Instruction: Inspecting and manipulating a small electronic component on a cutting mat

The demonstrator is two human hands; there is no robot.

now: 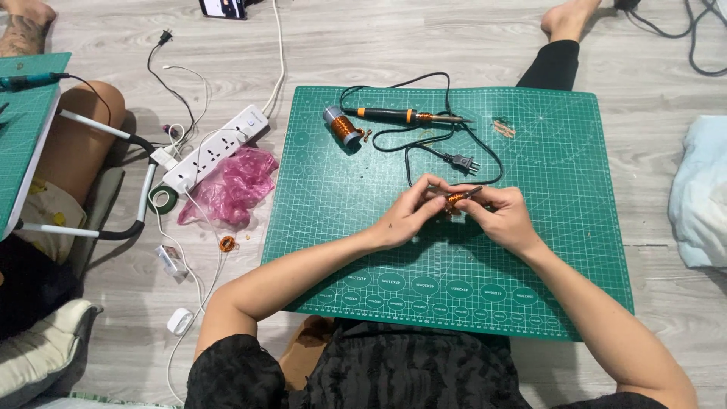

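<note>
Left hand (405,216): closed on copper coil (455,200), pinched at fingertips.
Right hand (506,217): also gripping it, above green cutting mat (560,227).
Coil axis: seemingly level, dark tip pointing right; small, hard to judge.
Soldering iron (405,116): laid behind, tip right.

Matt green mat (560,250), shiny copper coil (455,199)

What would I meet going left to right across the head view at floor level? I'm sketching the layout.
Green tape roll → white power strip → pink plastic bag → copper wire spool → left hand → small copper coil → right hand → pale blue cloth.
</note>
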